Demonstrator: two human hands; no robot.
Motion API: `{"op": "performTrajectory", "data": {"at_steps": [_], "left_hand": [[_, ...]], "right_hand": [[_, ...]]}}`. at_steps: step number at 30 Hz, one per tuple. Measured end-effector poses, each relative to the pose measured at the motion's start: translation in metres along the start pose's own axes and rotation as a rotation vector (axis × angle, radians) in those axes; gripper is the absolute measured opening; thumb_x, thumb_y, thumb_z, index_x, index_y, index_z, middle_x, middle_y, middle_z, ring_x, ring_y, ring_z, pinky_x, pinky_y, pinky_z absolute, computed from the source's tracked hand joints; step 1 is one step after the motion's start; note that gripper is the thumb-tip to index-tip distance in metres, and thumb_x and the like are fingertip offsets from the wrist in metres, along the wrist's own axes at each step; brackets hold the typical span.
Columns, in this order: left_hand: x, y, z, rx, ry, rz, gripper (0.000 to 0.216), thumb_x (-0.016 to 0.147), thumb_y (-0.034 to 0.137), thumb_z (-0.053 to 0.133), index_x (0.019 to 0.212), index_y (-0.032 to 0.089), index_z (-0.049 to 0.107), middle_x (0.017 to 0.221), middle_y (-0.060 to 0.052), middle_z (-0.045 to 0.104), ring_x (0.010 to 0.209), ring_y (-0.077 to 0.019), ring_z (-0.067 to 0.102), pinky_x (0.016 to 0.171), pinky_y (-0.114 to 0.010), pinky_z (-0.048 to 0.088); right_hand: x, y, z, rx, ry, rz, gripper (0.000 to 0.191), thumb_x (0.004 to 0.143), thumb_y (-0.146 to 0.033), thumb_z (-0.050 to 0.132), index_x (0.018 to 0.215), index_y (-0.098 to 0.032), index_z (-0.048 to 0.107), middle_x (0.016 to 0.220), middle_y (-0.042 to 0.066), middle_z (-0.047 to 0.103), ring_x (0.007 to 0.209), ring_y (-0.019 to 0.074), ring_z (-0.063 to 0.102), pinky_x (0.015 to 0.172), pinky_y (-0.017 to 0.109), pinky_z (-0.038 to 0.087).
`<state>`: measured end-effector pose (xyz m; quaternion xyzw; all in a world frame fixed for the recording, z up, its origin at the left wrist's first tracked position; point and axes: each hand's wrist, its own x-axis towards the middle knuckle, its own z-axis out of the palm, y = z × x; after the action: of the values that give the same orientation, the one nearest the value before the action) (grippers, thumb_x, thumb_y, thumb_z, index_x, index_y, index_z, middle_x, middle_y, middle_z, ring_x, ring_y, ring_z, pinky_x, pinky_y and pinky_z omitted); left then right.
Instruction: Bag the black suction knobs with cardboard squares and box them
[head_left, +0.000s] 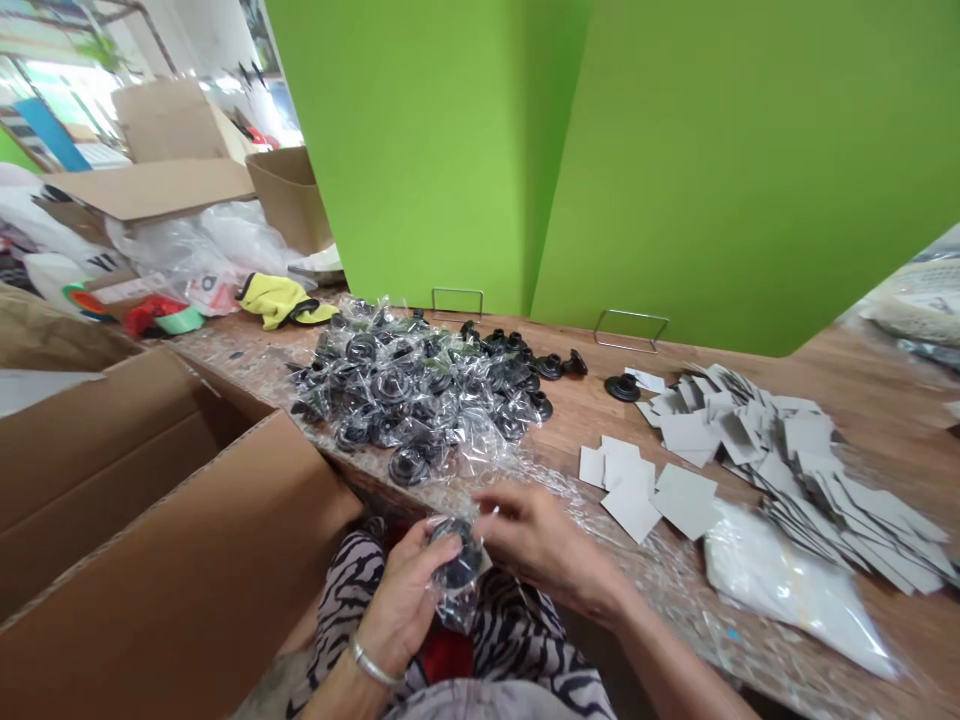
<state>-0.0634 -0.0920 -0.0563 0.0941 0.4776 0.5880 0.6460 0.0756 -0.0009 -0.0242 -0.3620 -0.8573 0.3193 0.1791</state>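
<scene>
In my left hand (409,590) is a round black rubber part (459,562) inside a clear plastic bag, held over my lap at the table's front edge. The thumb lies across the part. My right hand (529,535) is at the bag's upper right side with its fingers bent and blurred; whether they pinch the film I cannot make out. A pale corner shows beside the black part. Just beyond my hands lies a heap of bagged black parts (405,385). Several unbagged black parts (551,366) stand at the heap's right side.
Grey card squares (690,437) are scattered and piled on the right, beside a stack of clear plastic bags (795,585). An open cardboard box (225,560) is at my left. Green panels (450,150) stand behind the table, and a yellow glove (277,300) lies far left.
</scene>
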Motion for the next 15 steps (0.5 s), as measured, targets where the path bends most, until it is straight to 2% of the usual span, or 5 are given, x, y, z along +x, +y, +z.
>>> {"op": "performTrajectory", "data": {"at_steps": [3,6,10,13,15], "left_hand": [[-0.001,0.004,-0.010,-0.010,0.049,0.054,0.037,0.048,0.011,0.076,0.081,0.015,0.058,0.069,0.001,0.065,0.061,-0.0128,0.059,0.062,-0.024,0.046],[-0.003,0.006,-0.016,-0.032,0.080,0.104,0.046,0.047,0.007,0.072,0.088,0.017,0.054,0.070,0.001,0.066,0.063,-0.0132,0.059,0.062,-0.024,0.045],[-0.006,0.006,-0.018,-0.064,0.101,0.101,0.043,0.046,0.004,0.066,0.085,0.017,0.052,0.071,0.000,0.066,0.063,-0.0138,0.060,0.061,-0.025,0.045],[-0.007,0.007,-0.022,-0.106,0.119,0.052,0.038,0.044,0.003,0.064,0.078,0.016,0.053,0.065,0.001,0.066,0.059,-0.0129,0.059,0.060,-0.025,0.044],[-0.008,0.008,-0.027,-0.119,0.127,0.041,0.035,0.045,0.003,0.064,0.076,0.016,0.054,0.064,0.001,0.065,0.058,-0.0126,0.058,0.059,-0.025,0.044]], "right_hand": [[0.036,0.031,-0.050,-0.265,0.318,0.264,0.023,0.087,-0.024,0.042,0.102,-0.017,0.058,0.099,0.006,0.063,0.085,0.0154,0.058,0.073,0.025,0.044],[0.063,0.045,-0.067,-0.371,0.366,0.336,0.027,0.087,-0.021,0.038,0.103,-0.013,0.058,0.096,0.012,0.063,0.086,0.0212,0.058,0.072,0.031,0.042],[0.068,0.036,-0.022,-0.434,0.215,0.225,0.022,0.085,-0.029,0.045,0.099,-0.021,0.059,0.096,0.006,0.063,0.081,0.0170,0.059,0.066,0.025,0.039],[0.057,0.031,0.015,-0.465,0.096,0.188,0.014,0.081,-0.020,0.049,0.088,-0.020,0.062,0.087,0.004,0.064,0.078,0.0153,0.059,0.063,0.022,0.037],[0.048,0.032,0.023,-0.484,0.059,0.208,0.014,0.079,-0.014,0.048,0.079,-0.018,0.061,0.079,0.004,0.065,0.075,0.0153,0.059,0.061,0.022,0.036]]}}
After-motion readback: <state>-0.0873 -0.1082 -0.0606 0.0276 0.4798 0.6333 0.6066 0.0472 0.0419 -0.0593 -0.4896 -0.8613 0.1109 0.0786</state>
